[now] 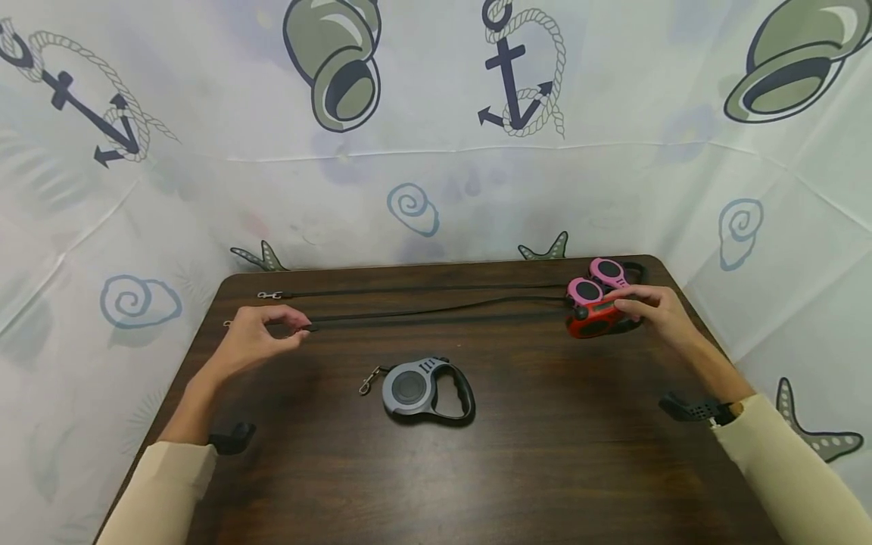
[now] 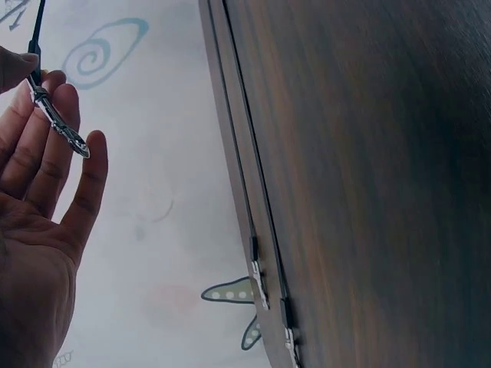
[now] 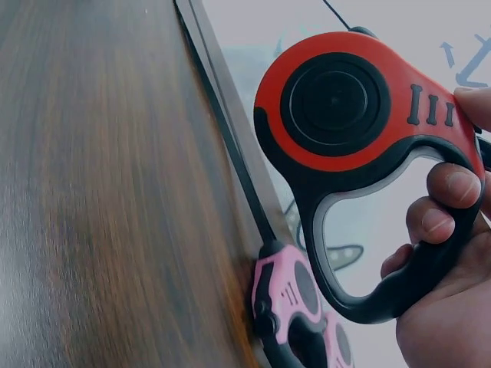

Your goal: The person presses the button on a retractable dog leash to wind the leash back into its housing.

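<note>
My right hand (image 1: pixel 655 312) holds a red and black retractable dog leash (image 1: pixel 591 319). In the right wrist view, its fingers (image 3: pixel 453 184) curl through the black handle loop and the thumb lies on the red casing (image 3: pixel 334 100). At the left, my left hand (image 1: pixel 264 333) pinches the end of that leash's black cord (image 1: pixel 436 310), which stretches between both hands. The left wrist view has the metal clip (image 2: pixel 57 123) hanging over the fingers, below the thumb. Two pink and black retractable leashes (image 1: pixel 606 271) lie just behind the red one.
A grey and black retractable leash (image 1: pixel 409 386) lies mid-table with its clip (image 1: pixel 369 381) to the left. Cords of the pink leashes run along the back of the brown wooden table (image 1: pixel 477 484), ending in metal clips (image 1: pixel 269 295). A patterned curtain (image 1: pixel 450 197) hangs behind.
</note>
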Tool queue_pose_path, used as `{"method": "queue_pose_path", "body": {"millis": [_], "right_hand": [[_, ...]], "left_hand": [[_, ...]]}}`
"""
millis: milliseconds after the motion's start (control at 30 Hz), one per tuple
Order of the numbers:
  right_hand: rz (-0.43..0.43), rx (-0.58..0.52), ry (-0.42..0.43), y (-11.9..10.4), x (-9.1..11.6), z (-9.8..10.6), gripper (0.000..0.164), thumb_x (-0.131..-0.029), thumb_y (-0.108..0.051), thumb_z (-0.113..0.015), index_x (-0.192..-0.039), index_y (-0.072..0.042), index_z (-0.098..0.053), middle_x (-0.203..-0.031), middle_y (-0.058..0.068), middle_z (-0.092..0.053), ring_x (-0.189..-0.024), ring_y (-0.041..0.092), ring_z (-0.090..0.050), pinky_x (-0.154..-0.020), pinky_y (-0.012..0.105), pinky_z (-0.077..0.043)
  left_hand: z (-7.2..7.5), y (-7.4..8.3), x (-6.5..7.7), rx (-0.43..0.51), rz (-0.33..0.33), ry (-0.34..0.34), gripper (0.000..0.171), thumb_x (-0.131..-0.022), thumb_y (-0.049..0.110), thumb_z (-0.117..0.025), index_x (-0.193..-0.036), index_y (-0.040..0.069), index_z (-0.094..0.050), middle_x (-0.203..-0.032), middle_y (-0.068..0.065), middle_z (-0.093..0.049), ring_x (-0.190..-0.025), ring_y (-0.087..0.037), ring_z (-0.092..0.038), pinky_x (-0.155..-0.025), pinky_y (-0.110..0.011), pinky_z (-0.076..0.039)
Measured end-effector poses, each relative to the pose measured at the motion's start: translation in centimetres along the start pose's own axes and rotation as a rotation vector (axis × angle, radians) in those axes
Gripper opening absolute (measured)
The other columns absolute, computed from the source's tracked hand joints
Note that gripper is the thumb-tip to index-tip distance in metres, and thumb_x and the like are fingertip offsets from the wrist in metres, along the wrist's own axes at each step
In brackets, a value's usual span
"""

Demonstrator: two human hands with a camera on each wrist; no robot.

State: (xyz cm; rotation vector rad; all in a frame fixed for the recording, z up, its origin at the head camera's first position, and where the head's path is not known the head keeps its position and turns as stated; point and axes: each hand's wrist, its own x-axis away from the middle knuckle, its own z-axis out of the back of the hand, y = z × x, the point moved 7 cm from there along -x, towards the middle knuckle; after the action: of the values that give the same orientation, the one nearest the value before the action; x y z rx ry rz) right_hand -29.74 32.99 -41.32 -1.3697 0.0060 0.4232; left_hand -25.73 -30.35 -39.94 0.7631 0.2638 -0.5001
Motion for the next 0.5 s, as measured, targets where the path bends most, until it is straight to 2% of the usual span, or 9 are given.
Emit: {"method": "queue_pose_path", "body": {"millis": [133,333,500], "right_hand": [[0.01,-0.016,-0.005,-0.3,-0.1,-0.6,0.023,-0.102,0.006,-0.057,-0.114,0.004,-0.076,-0.082,-0.003,-0.055,-0.071,0.017,-0.041,-0.055,0.042,-0.021],[0.007,-0.055,-0.004,-0.6,-0.2,-1.5,0.023,-0.102,0.006,-0.057,-0.113,0.003,-0.077,-0.082,-0.001,-0.052,-0.066,0.018,-0.036,-0.051,0.04,-0.018],[0.017,-0.102,-0.014,-0.8,-0.3,-2.1,0.023,-0.102,0.007,-0.056,-0.113,0.005,-0.077,-0.087,0.0,-0.054,-0.072,0.015,-0.041,-0.056,0.037,-0.022]], "left_hand": [[-0.4,0.3,-0.2,0.011,0.004,-0.001,0.022,-0.082,-0.001,-0.086,-0.098,0.013,-0.08,-0.088,0.002,-0.077,-0.08,-0.007,-0.067,-0.075,-0.014,-0.05],[-0.8,0.8,-0.4,0.016,0.011,0.018,0.02,-0.083,-0.002,-0.085,-0.097,0.012,-0.081,-0.087,0.003,-0.077,-0.079,-0.008,-0.068,-0.075,-0.014,-0.05],[-1.1,1.2,-0.4,0.022,0.015,0.026,0.021,-0.082,-0.002,-0.085,-0.097,0.011,-0.081,-0.086,0.002,-0.077,-0.078,-0.007,-0.068,-0.076,-0.013,-0.049]]}}
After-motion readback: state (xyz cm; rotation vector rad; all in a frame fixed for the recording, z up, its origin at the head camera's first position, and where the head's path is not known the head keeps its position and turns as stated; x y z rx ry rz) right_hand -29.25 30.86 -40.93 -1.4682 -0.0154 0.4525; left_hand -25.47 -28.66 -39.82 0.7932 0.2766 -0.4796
